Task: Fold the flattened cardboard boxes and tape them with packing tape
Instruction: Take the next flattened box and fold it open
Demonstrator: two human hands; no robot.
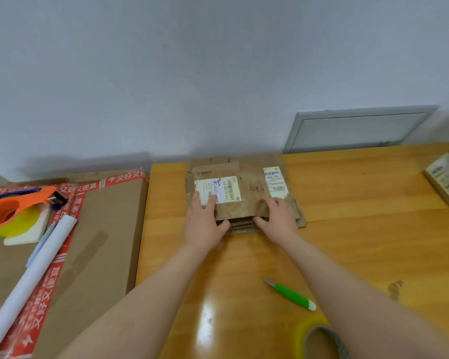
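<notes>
Far centre of table (360,229): flattened boxes (253,186) stacked.
Left hand (205,225): pinching top box (235,209) by near edge, thumb under.
Right hand (276,220): same grip, apparently to lift it.

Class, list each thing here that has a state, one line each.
flattened boxes: flat, stacked, unfolded.
left hand: grips the stack's near edge.
right hand: grips the same edge.
knife: lying on table, blade seemingly out.
tape roll: lying untouched.
large box: closed, taped.
tape dispenser: resting on large box, untouched.
</notes>
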